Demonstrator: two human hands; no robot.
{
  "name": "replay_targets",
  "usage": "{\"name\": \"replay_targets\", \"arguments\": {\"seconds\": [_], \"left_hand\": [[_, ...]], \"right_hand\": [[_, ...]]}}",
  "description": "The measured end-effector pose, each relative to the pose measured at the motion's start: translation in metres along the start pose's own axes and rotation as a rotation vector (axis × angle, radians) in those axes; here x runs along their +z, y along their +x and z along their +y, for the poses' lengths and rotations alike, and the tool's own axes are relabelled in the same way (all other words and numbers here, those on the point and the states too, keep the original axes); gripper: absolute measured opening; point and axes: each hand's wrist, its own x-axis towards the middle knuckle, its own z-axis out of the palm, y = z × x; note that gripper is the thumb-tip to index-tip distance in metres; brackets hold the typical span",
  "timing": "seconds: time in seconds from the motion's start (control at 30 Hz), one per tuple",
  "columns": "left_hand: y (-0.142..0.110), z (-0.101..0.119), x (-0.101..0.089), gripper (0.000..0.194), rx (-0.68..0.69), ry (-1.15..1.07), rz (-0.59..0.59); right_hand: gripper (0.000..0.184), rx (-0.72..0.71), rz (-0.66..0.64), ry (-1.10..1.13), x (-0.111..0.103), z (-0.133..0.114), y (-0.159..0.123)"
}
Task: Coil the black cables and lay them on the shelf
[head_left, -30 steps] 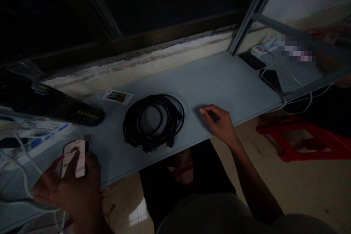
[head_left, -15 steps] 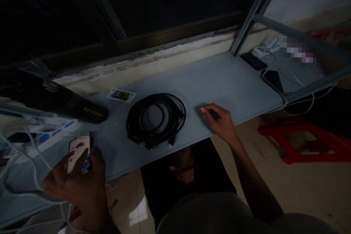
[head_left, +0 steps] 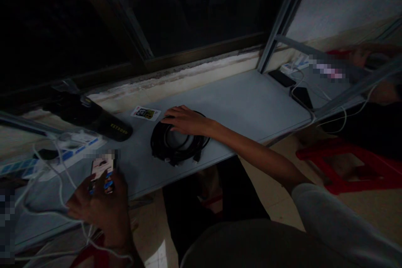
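My right hand [head_left: 185, 120] reaches across the far side of a coil of black cable [head_left: 163, 146]. Its fingers are stretched out, palm down, over the coil's upper left edge; whether they press on it I cannot tell. Connector ends show along the coil's near side. At the left, my left hand [head_left: 99, 201] is over a phone [head_left: 103, 165] with a lit screen, fingers spread apart across its lower half. The phone appears to lie on the desk. Just beyond the coil lies a small white, black and yellow packet [head_left: 146, 113], close to my right fingertips.
A black bottle [head_left: 109, 123] lies or leans behind the phone. White power strips [head_left: 75, 150] and loose white cords [head_left: 59, 167] crowd the left. Two dark phones [head_left: 282, 78] rest near the metal frame [head_left: 270, 46] at right. Another person sits beyond it, near a red stool [head_left: 333, 171].
My right hand has moved left from the bare desk to above the cable coil. My left hand stays at the phone. The camera view has shifted slightly.
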Motion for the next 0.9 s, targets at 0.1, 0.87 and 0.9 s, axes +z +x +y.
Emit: {"name": "replay_targets", "arguments": {"seconds": [0.1,0.87,0.9], "left_hand": [[-0.001,0.005,-0.001,0.042,0.013,-0.006,0.011],[-0.008,-0.002,0.003,0.034,-0.010,0.017,0.066],[-0.008,-0.004,0.004,0.035,0.001,0.021,0.072]], "right_hand": [[0.031,-0.047,-0.178,-0.072,0.005,0.011,0.025],[0.021,0.048,0.527,0.225,-0.163,-0.018,-0.026],[0.018,0.042,0.570,0.238,-0.167,-0.021,-0.030]]}}
